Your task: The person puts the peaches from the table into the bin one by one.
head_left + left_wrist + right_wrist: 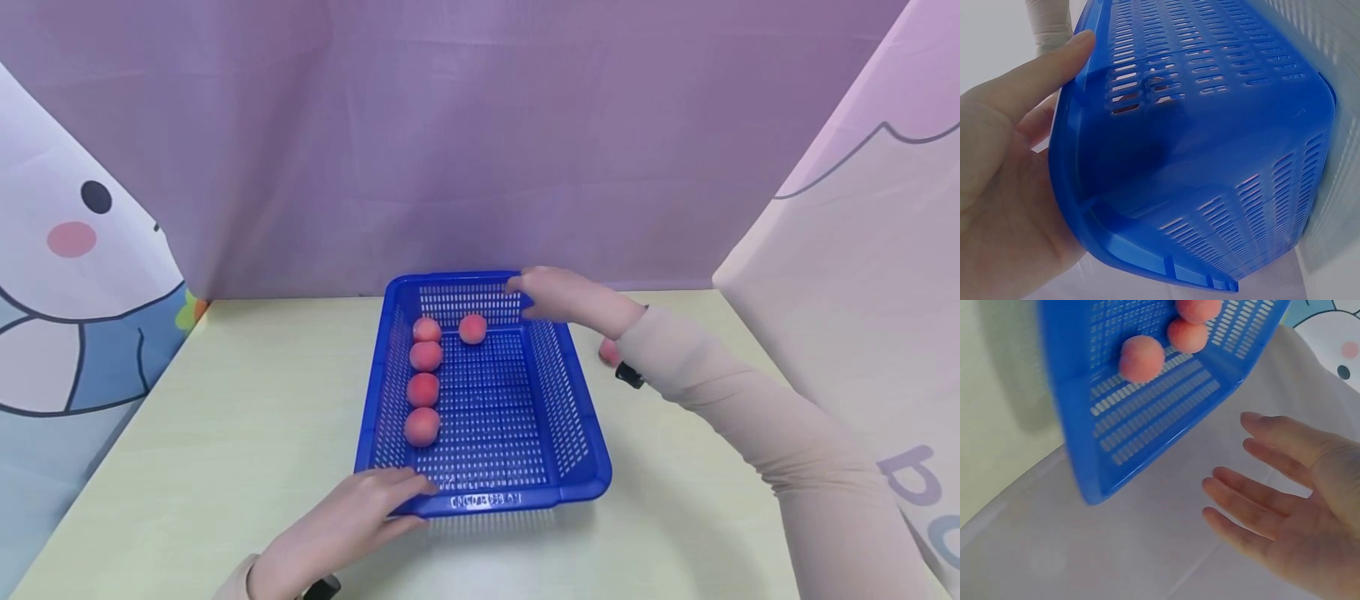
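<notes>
A blue plastic basket (pixel 583 492) with slotted sides sits on the table. Several round pink-red peaches (pixel 423 390) form a row along its left wall, and one more peach (pixel 472 329) rests by the back wall, right of the row. My left hand (pixel 367 504) grips the near left corner of the rim; in the left wrist view its thumb (pixel 1063 59) lies over the edge. Over the back right corner hovers my right hand (pixel 555 293), fingers spread and holding nothing. The right wrist view shows that hand's fingers (pixel 1254 519) apart from the basket.
Outside the basket, to its right, another peach (pixel 609 352) lies on the table (pixel 285 383), partly hidden by the right sleeve. A purple cloth backdrop (pixel 525 142) rises close behind the basket. Printed cartoon panels (pixel 67 317) stand at both sides.
</notes>
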Action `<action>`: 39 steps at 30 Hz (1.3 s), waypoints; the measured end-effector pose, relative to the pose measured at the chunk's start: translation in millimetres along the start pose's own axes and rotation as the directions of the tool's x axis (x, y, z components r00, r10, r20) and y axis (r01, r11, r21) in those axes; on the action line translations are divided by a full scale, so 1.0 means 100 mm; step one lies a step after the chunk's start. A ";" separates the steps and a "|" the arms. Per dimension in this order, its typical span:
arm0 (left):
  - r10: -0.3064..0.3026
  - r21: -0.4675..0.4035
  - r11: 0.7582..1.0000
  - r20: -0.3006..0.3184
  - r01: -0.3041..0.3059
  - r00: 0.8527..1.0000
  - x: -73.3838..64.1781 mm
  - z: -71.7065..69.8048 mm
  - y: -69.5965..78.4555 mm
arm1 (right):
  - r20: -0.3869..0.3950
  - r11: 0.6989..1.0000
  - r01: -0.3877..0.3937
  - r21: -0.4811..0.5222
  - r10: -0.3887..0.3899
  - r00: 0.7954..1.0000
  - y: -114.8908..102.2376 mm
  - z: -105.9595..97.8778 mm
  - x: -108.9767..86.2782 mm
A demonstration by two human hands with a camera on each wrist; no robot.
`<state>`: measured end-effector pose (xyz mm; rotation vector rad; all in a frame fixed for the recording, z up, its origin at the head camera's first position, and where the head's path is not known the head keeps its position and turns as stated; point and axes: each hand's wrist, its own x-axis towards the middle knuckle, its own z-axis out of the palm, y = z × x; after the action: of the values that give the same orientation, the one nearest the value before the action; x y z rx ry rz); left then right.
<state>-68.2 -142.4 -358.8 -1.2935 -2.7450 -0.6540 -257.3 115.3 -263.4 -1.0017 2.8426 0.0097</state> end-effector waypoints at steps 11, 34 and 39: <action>0.029 0.013 1.000 -0.035 -0.028 0.999 0.01 0.00 -0.01 | -0.072 0.999 -0.036 0.019 0.038 0.997 0.27 0.07 -0.18; 0.004 0.001 1.000 -0.001 -0.004 1.000 0.01 0.00 -0.01 | -0.112 0.990 -0.109 0.088 0.118 0.987 0.84 0.46 -0.45; -0.001 0.001 1.000 0.004 0.001 1.000 0.01 0.00 -0.01 | -0.102 0.988 -0.103 0.115 0.115 0.988 0.90 0.52 -0.49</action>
<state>-69.2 -142.4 -358.9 -1.2951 -2.7493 -0.6501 -269.8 218.8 -312.1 -0.8491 2.9553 -0.1938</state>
